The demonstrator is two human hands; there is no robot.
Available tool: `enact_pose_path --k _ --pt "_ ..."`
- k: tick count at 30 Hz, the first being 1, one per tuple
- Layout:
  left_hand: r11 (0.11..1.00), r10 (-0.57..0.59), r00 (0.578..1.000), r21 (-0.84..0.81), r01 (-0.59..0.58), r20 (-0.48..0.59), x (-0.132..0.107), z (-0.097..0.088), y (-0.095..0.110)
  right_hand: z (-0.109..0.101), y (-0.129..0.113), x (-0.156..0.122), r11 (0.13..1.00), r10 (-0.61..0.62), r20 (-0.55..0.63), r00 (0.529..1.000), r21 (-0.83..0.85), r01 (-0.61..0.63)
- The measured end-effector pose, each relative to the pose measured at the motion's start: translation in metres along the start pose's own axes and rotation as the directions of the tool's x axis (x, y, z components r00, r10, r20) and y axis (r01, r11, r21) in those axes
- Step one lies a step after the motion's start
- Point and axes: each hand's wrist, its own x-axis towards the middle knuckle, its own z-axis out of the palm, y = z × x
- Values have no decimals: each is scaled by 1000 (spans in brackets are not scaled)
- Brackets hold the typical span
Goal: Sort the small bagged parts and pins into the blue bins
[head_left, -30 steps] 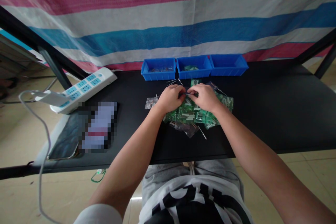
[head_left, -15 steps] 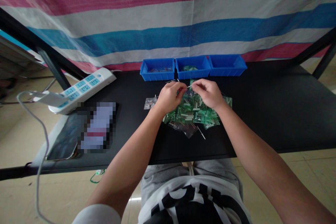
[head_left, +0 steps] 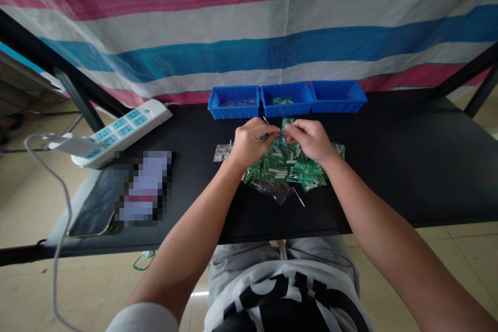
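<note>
Over a pile of small green plastic bags (head_left: 277, 172), my left hand (head_left: 249, 141) is closed in a pinch, thumb against fingers. Just to its right, my right hand (head_left: 312, 141) also pinches, fingertips close to those of the left. Whatever lies in the two pinches is too small and hidden to name. The green bags have slim metal and white pieces inside. A clear bag (head_left: 222, 152) lies left of the pile, and another clear bag (head_left: 278, 193) is at its front. One loose thin metal rod (head_left: 299, 196) rests on the black table by the front.
Three blue bins stand in a row behind the hands: the left bin (head_left: 235, 113) and middle bin (head_left: 288, 110) hold small bags, the right bin (head_left: 338, 107) shows a bare floor. A power strip (head_left: 125, 129), a phone (head_left: 144, 187) and a dark flat device (head_left: 95, 207) lie left.
The thin metal piece seen between my fingertips half a second ago no longer shows there. Both hands have shifted only slightly and remain pinched over the pile.
</note>
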Motion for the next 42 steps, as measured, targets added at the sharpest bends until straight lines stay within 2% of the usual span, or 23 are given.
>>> enact_pose_path --k 4,8,12,20,22,24,27,28,30,33,36,39,42 --pt "997 -80 990 -12 82 116 1 -2 3 -1 -2 0 999 -9 -5 1000 41 9" --pt "994 -108 965 49 99 239 2 -5 6 0 -4 0 996 21 -24 999 93 -19" --pt "991 -115 967 95 96 227 2 -4 5 1 -1 0 990 35 -7 999 140 -33" --pt "990 -136 967 76 122 214 2 -1 2 -1 6 1 988 49 -27 998 146 -45" --pt "987 -154 968 81 141 196 1 -1 0 -8 14 7 995 21 -107 994 95 -11" --pt "984 -172 968 80 159 185 0 -1 -3 -21 24 19 999 -35 -256 966 -15 32" --pt "983 -180 965 75 168 189 -2 -2 -7 -50 42 47 950 -186 -520 833 -311 18" --pt "984 -176 965 74 165 196 -2 -2 -7 -60 47 57 917 -219 -580 785 -397 -38" --pt "985 -167 961 74 154 220 -2 -2 -7 -77 54 73 850 -233 -638 734 -501 -166" --pt "987 -156 951 86 138 268 -2 -3 -5 -90 60 85 755 -193 -614 765 -591 -284" --pt "989 -144 945 77 126 293 -2 -4 -4 -87 63 84 684 -116 -584 803 -633 -362" --pt "990 -143 952 44 136 270 -3 -5 -6 -78 66 81 642 -72 -593 802 -643 -418" --pt "987 -159 954 32 156 253 -4 -5 -8 -73 66 79 644 -80 -609 789 -636 -425"
